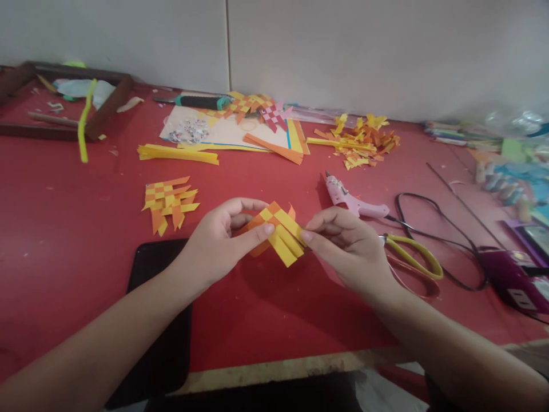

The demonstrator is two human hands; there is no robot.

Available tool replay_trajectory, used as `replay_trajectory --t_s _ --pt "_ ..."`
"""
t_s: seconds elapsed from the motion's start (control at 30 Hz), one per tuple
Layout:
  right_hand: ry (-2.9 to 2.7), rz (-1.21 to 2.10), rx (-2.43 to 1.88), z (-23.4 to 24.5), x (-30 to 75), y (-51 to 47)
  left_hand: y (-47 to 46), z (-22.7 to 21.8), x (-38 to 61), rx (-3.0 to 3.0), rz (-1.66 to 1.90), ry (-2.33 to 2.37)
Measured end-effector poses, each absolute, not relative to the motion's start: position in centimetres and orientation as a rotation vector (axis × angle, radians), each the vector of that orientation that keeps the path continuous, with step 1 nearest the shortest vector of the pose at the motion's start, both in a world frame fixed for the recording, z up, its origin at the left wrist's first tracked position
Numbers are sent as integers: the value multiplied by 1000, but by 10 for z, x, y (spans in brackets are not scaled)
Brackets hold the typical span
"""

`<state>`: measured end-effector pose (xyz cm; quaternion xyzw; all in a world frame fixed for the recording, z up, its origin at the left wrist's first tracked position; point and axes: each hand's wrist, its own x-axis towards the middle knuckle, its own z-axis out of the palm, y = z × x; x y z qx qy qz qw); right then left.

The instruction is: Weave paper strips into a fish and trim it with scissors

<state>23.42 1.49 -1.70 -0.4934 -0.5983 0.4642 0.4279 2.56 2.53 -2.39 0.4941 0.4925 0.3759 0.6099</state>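
Black and flat, a device (pixel 171 355) at the front edge of the red table (pixel 240 320) is being partly hidden by the left arm (pixel 141 309), while farther in from that edge a woven orange-and-yellow paper piece (pixel 274 219) is being held between the left hand's (pixel 218 237) thumb and fingers and is being narrowly pinched at one side by the right hand (pixel 351 240).

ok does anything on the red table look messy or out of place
Mostly the orange and yellow paper scraps, heaped loosely behind the pink glue gun rather than contained. Also, a yellow strip lies askew across the edge of the dark frame on the left, partly outside it.
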Motion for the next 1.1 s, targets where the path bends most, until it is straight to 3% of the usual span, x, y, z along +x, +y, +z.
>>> replay_trajectory --t_s 0.3,0.53,1.1 --pt "-1697 992 -1230 -21 239 8 25 -19 28 1251 819 1105" --pt "-1634 1143 -1177 -19 237 10 25 -21 28 1213 863 1086" --pt "-1624 1161 -1179 -20 236 9 25 -19 27 1213 825 1103"
